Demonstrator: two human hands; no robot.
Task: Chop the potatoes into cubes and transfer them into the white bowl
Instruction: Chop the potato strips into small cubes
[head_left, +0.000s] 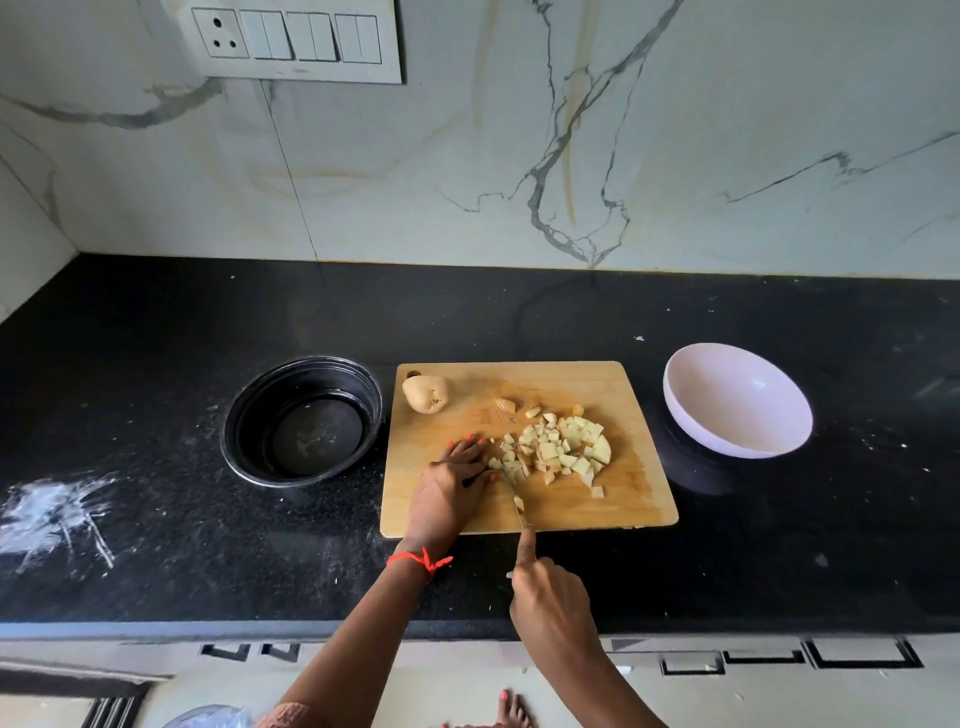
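A wooden cutting board (613, 499) lies on the black counter. On it sits a pile of pale potato cubes (563, 449), a whole potato (426, 393) at the far left corner and a small end piece (505, 405). My left hand (457, 478) rests on the board, fingers on potato pieces at the pile's left edge. My right hand (550, 592) grips a knife (514, 493), index finger along its spine, blade edge down beside the left fingers. The handle is hidden in the hand. The white bowl (737, 402) stands empty right of the board.
A black round container (304, 421) sits left of the board, empty. White powder smears (52, 514) mark the counter's left part. A marble wall with a switch panel (291, 39) rises behind. The counter's front edge runs below my arms.
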